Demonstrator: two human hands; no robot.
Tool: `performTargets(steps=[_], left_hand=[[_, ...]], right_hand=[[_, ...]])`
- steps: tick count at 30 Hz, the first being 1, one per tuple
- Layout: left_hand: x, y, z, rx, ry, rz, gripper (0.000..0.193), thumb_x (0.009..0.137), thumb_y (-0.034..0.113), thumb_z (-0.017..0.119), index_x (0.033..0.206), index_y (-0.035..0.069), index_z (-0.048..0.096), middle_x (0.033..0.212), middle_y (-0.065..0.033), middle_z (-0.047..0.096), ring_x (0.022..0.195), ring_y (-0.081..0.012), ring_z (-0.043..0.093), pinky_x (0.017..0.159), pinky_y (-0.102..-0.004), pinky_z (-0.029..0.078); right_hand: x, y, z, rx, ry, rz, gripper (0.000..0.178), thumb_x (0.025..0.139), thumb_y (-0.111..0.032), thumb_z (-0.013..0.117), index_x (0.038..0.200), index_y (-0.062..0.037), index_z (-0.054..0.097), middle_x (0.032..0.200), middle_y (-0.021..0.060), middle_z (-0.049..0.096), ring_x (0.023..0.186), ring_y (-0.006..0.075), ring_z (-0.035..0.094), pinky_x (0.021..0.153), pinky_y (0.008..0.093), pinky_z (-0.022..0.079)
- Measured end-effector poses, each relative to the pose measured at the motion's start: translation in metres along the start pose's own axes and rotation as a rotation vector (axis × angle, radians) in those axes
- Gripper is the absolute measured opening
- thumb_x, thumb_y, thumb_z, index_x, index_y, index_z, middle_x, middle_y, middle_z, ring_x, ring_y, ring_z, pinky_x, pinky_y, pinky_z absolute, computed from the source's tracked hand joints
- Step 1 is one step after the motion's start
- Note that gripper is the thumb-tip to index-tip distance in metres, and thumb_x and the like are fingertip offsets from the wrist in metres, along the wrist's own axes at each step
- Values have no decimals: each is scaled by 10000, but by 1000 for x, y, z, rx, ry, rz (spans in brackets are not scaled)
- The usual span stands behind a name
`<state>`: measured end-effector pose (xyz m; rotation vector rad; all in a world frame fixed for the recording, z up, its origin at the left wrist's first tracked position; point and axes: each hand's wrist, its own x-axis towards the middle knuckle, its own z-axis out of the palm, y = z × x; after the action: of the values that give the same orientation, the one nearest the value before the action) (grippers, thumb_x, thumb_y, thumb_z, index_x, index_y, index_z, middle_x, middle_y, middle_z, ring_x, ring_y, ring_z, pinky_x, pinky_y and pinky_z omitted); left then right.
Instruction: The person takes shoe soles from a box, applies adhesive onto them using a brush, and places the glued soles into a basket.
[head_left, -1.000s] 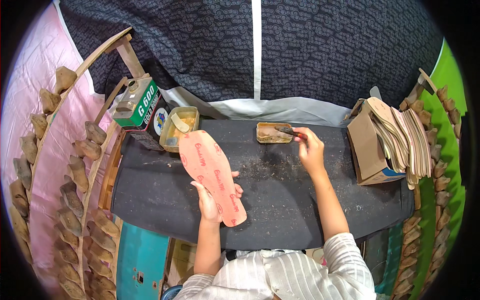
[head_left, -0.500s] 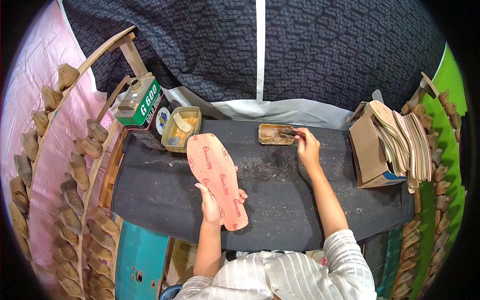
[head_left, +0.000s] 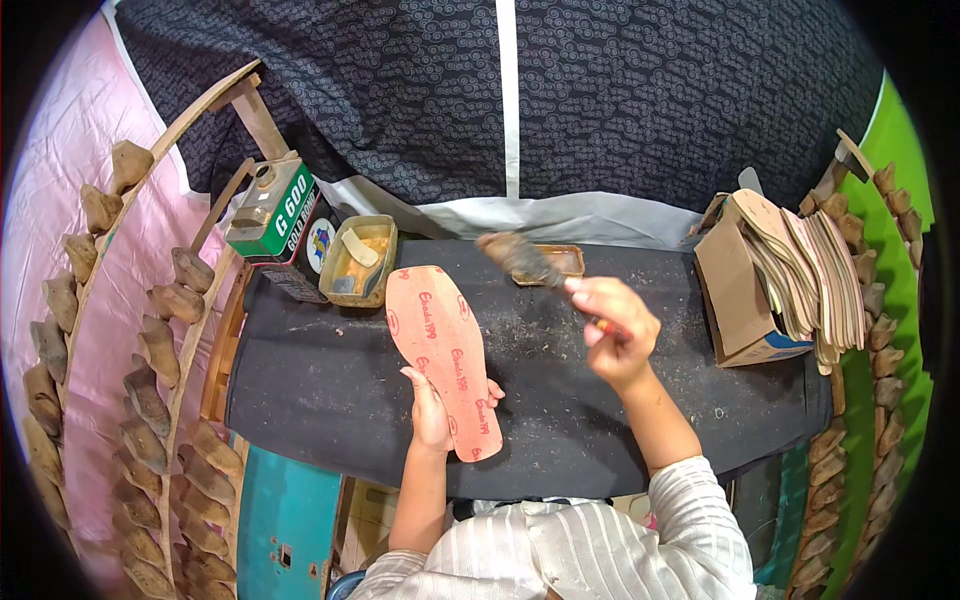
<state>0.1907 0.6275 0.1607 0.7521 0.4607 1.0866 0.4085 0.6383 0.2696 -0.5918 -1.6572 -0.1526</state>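
Note:
My left hand [head_left: 432,415] grips a pinkish-orange insole board [head_left: 445,350] with red print, thumb on one edge and fingertips showing at the other. The board is held up over the dark table, its printed side in view. In my right hand [head_left: 620,328] is a glue brush [head_left: 525,258], its dark, crusted head pointing up and left. Part of its handle shows between my fingers. The brush is raised in front of a small rectangular glue tray [head_left: 562,262] at the table's back, hiding the tray's left part.
A green and black metal can [head_left: 285,225] and a plastic tub [head_left: 361,290] with a pale scraper-like piece stand at the back left. At right, a cardboard box [head_left: 735,300] holds stacked insole boards [head_left: 795,270]. Racks of wooden shoe lasts [head_left: 145,395] flank both sides of the table [head_left: 560,430].
My right hand has lifted the brush out of the glue tray and drawn it back toward me. The insole board in my left hand has shifted slightly right.

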Motion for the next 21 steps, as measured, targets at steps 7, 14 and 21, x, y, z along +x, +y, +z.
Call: performTargets(steps=[7, 14, 21], left_hand=[[-5, 7, 20, 51, 52, -17, 929, 798, 760, 52, 1182, 9, 443, 820, -188, 607, 719, -262, 613, 628, -342, 506], [-9, 15, 11, 40, 67, 17, 854, 833, 735, 111, 1268, 52, 380, 958, -150, 573, 709, -260, 602, 596, -368, 514], [-9, 10, 11, -15, 50, 24, 849, 832, 736, 110, 1259, 56, 385, 932, -152, 567, 691, -263, 601, 574, -360, 509]], right_hand=[[8, -14, 25, 76, -211, -163, 226, 782, -108, 672, 960, 13, 602, 929, 167, 652, 789, 290, 644, 696, 353, 537], [-4, -24, 23, 155, -259, -45, 217, 730, -67, 684, 919, 12, 613, 917, 151, 659, 771, 281, 646, 700, 349, 535], [6, -25, 22, 152, -205, -49, 242, 750, -120, 688, 940, 4, 605, 928, 165, 655, 801, 304, 649, 712, 368, 536]])
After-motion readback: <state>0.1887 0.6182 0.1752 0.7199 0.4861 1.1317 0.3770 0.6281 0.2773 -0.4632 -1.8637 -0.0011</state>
